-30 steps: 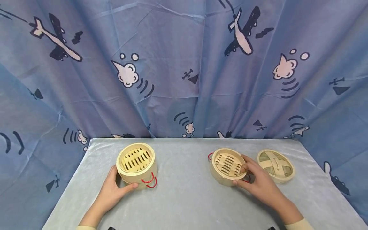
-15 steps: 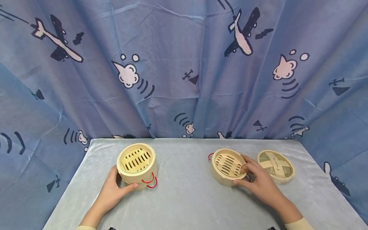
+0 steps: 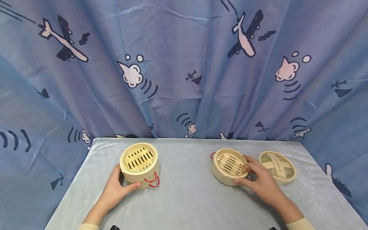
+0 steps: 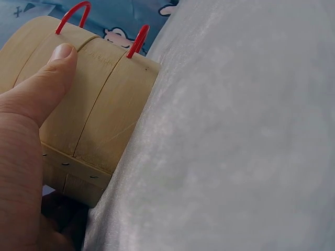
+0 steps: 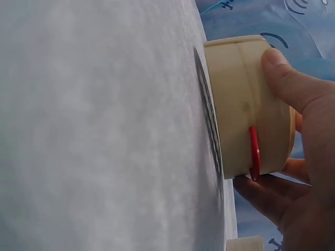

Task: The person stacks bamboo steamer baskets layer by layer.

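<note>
My left hand holds the near left side of two stacked bamboo steamer baskets, its thumb across the front wall. Red loop handles stick out from the stack's right side, and a slatted base shows inside the top basket. On the right, my right hand grips a single bamboo steamer basket by its right side, with fingers over the rim and thumb on the outer wall. In the right wrist view, this basket stands close over the cloth with a dark shadow along its bottom edge, and a red handle hangs by the fingers.
A round woven bamboo lid with crossed strips lies just right of my right hand. Pale grey cloth covers the table, and a blue curtain printed with airplanes closes off the back and sides.
The head view has turned slightly left, so everything appears a little further right. Both hands keep their grips, and the baskets show no clear movement on the table.
</note>
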Tool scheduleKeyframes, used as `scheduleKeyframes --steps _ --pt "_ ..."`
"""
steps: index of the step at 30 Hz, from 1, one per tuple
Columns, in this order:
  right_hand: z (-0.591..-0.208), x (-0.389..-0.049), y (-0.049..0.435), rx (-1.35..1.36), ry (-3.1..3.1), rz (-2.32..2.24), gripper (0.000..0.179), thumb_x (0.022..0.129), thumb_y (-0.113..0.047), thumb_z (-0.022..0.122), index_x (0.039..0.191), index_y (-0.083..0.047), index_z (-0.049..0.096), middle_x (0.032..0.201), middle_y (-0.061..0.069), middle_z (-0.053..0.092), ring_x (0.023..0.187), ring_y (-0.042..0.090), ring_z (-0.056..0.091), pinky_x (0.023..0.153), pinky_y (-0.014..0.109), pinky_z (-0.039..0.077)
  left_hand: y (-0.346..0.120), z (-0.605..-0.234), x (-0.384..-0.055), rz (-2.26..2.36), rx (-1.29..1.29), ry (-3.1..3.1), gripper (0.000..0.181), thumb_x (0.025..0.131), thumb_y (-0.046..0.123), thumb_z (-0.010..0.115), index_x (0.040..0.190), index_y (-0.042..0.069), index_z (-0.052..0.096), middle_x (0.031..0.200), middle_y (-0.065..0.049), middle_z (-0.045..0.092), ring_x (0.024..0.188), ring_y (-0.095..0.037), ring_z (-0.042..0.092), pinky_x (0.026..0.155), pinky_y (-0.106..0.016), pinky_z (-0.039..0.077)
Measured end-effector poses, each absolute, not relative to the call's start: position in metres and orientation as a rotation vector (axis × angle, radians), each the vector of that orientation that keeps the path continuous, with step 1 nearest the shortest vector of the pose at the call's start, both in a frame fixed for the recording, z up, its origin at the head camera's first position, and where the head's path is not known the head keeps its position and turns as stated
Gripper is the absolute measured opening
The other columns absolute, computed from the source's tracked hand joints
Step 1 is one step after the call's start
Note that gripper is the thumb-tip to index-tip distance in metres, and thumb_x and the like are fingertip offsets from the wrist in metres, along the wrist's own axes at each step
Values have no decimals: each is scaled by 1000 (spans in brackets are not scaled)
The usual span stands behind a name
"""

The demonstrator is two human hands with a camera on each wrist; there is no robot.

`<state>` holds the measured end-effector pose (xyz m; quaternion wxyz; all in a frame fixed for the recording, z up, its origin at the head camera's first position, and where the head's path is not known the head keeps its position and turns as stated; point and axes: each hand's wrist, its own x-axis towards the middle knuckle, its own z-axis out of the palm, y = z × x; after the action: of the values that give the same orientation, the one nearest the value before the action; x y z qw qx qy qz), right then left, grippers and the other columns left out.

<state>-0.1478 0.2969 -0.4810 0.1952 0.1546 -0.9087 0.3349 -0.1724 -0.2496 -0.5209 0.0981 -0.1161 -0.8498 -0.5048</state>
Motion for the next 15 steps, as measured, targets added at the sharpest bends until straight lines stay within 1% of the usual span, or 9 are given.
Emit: scheduleKeyframes --steps 4,7,10,15 --pt "-477 -148 293 437 -2535 911 47 74 -23 104 92 -26 61 149 23 63 119 38 69 83 13 45 -250 -522 -173 -1509 -348 -2507 103 78 21 101 161 5 42 153 -14 50 146 -31 44 112 -4 25" --pt "-472 -148 287 449 -2513 914 47 74 -20 104 91 -23 60 148 25 62 123 44 68 84 9 47 -250 -521 -173 -1503 -351 -2506 103 79 22 101 161 5 42 152 -14 50 146 -31 44 112 -4 25" --pt "-467 -149 278 453 -2486 916 48 73 -19 104 90 -21 59 147 26 63 121 46 69 86 7 52 -251 -522 -173 -1486 -350 -2507 102 78 22 101 160 5 43 151 -13 51 145 -31 44 112 -4 25" --pt "-462 -150 266 438 -2455 922 48 73 -19 104 89 -20 59 146 24 64 120 45 70 87 8 54 -250 -523 -173 -1494 -356 -2507 101 79 22 101 160 5 43 150 -14 51 145 -30 44 113 -4 26"
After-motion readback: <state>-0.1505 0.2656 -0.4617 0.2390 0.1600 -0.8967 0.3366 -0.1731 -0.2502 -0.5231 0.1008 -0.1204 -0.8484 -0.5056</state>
